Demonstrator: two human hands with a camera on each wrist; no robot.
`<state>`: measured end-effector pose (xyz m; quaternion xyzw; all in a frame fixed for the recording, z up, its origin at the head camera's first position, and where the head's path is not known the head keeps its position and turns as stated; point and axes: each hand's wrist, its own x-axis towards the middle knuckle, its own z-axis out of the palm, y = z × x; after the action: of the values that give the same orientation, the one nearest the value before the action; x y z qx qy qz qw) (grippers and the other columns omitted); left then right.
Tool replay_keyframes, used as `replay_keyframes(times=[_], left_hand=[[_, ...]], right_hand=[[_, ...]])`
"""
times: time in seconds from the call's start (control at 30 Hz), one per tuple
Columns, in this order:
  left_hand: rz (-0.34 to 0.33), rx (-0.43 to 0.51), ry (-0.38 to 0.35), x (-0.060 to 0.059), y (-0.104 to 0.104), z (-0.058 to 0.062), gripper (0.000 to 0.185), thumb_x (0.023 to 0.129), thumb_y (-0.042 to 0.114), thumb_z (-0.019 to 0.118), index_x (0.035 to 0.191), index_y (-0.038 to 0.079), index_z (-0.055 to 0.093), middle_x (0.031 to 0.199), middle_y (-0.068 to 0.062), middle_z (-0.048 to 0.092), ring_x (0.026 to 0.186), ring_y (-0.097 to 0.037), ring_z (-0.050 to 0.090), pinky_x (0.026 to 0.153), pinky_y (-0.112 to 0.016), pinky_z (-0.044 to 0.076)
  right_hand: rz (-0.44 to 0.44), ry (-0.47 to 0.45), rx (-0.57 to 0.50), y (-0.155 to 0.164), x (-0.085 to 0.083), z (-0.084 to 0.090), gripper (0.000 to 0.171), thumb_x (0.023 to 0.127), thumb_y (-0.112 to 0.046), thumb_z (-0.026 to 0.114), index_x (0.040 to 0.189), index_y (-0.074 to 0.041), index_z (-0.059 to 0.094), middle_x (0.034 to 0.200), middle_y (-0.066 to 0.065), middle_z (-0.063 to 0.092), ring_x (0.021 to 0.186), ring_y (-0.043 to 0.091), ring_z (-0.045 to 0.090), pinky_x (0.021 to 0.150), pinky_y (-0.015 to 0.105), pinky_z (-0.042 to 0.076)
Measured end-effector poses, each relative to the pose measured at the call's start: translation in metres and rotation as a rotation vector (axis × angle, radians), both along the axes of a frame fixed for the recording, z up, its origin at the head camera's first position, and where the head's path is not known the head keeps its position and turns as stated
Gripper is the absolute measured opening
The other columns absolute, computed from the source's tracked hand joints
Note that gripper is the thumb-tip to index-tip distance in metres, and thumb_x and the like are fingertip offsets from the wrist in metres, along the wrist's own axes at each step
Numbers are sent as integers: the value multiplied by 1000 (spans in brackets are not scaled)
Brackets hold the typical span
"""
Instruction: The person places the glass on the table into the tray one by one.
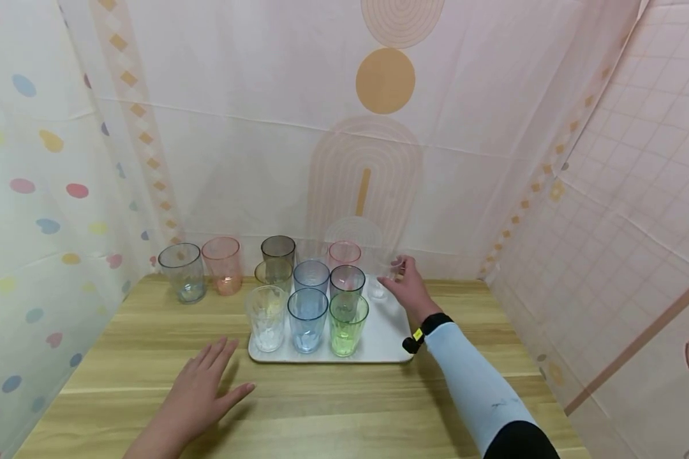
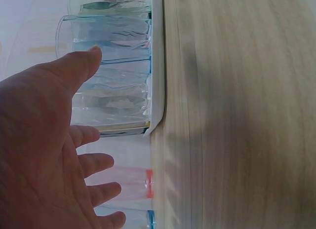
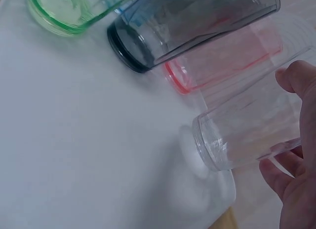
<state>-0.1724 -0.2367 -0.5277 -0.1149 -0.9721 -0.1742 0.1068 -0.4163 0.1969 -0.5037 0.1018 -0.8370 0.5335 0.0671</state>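
Note:
My right hand (image 1: 414, 290) holds a clear drinking glass (image 3: 247, 128) at the back right of the white tray (image 1: 387, 338). In the right wrist view, thumb and fingers wrap its sides near the rim, and its base is close over the tray's corner. Beside it stand a pink glass (image 3: 217, 61), a dark grey glass (image 3: 163, 34) and a green glass (image 1: 348, 331). My left hand (image 1: 198, 392) hovers over the wood in front of the tray's left side, fingers spread, holding nothing. Nearest to it are a clear glass (image 1: 268, 322) and a blue glass (image 1: 307, 325).
Further back on the tray are a bluish glass (image 1: 312, 274), an amber glass (image 1: 270, 273) and a brown glass (image 1: 278, 245). Left of the tray, a grey-blue glass (image 1: 185, 274) and another pink glass (image 1: 222, 268) stand on the wooden table (image 1: 333, 408). Curtains (image 1: 252, 178) hang behind.

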Motion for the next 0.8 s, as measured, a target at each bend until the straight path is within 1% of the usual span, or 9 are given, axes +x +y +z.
replay_keyframes(times=[0.13,0.23,0.4,0.53,0.8], left_hand=[[10,-1,-13,-1,0,-1,95,99,62,78,163,-1,48,166,-34,45,150,-63,41,114,-85,34],[14,0,-14,-2,-1,-1,95,98,63,77,163,-1,47,166,-33,44,149,-63,41,114,-85,34],[19,0,-9,-2,-1,1,95,98,62,78,163,-1,47,167,-33,44,149,-64,41,114,-85,34],[22,-3,-8,-1,-1,1,95,98,61,78,163,-1,47,167,-33,43,149,-64,41,113,-85,36],[19,-8,-1,-1,-4,-3,95,99,62,77,164,0,46,168,-33,42,148,-65,40,113,-85,37]], right_hand=[[3,-17,-4,-7,-11,0,70,101,-22,84,151,-3,38,157,18,52,151,40,48,123,52,47],[-5,-39,-7,-10,-16,-1,70,101,-23,83,151,-5,38,157,19,50,151,39,48,123,53,47],[-13,-68,7,-15,-18,-2,70,100,-23,84,149,-4,39,157,22,51,150,39,49,123,54,46],[-10,-66,18,-18,-20,-4,70,100,-23,84,149,-4,38,158,24,51,149,39,51,123,55,46],[-15,-65,-15,-23,-22,-6,69,100,-20,84,149,-4,38,160,23,49,151,40,48,125,55,44]])
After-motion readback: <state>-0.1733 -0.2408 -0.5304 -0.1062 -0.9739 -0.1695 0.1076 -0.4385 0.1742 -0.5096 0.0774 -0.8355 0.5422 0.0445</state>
